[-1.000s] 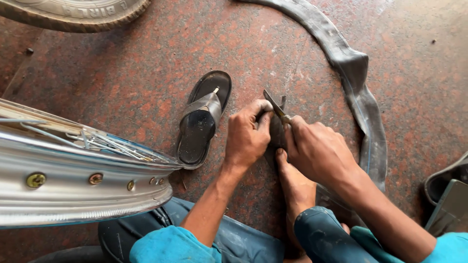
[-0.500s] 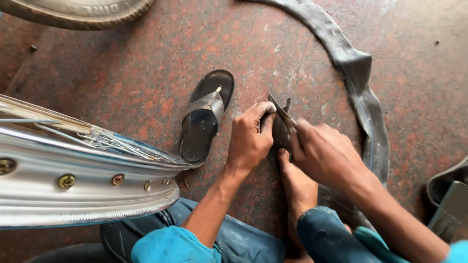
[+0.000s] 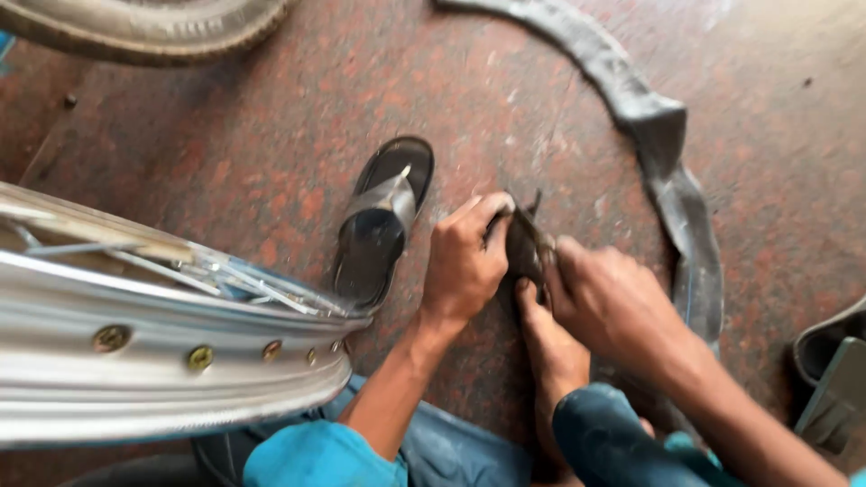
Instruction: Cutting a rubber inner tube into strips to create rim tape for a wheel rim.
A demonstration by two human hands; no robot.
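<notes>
My left hand (image 3: 465, 261) pinches the left edge of a small dark rubber piece (image 3: 523, 245) held just above my bare foot (image 3: 552, 347). Close against it from the right, my right hand (image 3: 613, 302) grips scissors (image 3: 534, 225) whose thin blades cross the rubber piece. Both hands sit low over the reddish stone floor. A long black inner tube (image 3: 667, 171) curves around them on the right.
A black sandal (image 3: 379, 225) lies left of my hands. A silver spoked wheel rim (image 3: 153, 343) fills the left foreground. A tyre (image 3: 135, 27) lies at the top left. Dark objects (image 3: 834, 379) sit at the right edge. My blue trouser legs are below.
The rim has slid a little to the right in view and the view has shifted slightly. Both hands stay on the rubber piece, with the scissors lowered closer to it.
</notes>
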